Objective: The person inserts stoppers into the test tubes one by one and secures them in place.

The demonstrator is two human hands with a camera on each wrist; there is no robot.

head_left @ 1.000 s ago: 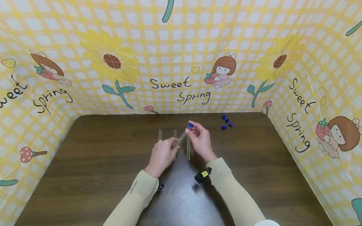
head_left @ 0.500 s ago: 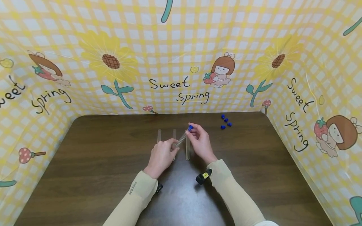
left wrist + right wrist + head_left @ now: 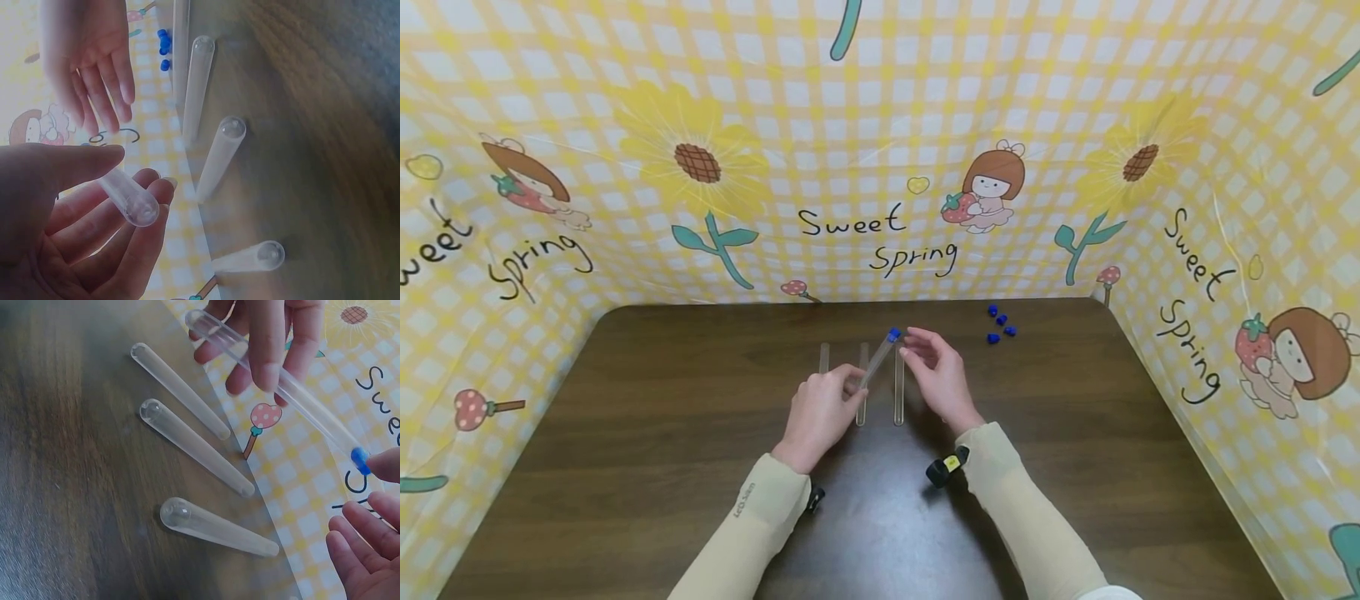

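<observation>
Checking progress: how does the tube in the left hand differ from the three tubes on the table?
The held tube wears a blue cap; the three table tubes look uncapped. The left hand holds it lifted and slanted; the others lie flat, side by side. All are clear, round-bottomed tubes.

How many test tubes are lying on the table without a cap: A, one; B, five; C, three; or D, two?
C: the right wrist view shows three uncapped tubes lying side by side on the table, while the left hand holds up a fourth tube with a blue cap.
</observation>
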